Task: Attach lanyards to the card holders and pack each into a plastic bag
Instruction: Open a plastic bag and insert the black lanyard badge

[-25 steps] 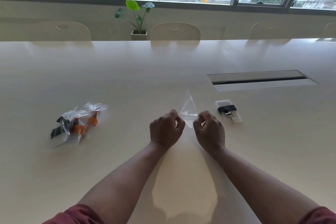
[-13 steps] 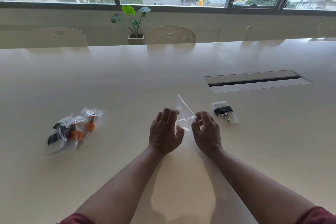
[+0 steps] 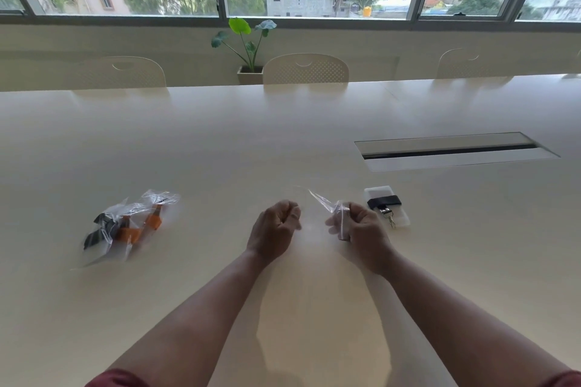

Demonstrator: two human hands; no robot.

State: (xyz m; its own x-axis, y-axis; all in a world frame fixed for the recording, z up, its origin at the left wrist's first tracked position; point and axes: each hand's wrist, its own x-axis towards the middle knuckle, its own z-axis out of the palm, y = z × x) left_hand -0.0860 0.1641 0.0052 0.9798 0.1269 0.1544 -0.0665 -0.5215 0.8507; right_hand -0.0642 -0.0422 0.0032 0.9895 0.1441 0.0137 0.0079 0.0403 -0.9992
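Over the pale table (image 3: pixel 220 141) our right hand (image 3: pixel 364 231) pinches an empty plastic bag (image 3: pixel 327 207), ready for the card holder (image 3: pixel 388 209) beside it, while our left hand (image 3: pixel 275 229) curls closed on nothing.

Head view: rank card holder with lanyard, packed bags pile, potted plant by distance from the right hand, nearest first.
From the right hand, which grips a clear plastic bag:
1. Card holder with lanyard, just to its right on the table.
2. Packed bags pile, far left, past the left hand.
3. Potted plant, beyond the table's far edge by the window.

Right hand (image 3: pixel 361 228) grips a clear plastic bag (image 3: pixel 327 204); left hand (image 3: pixel 276 226) curled, apart.
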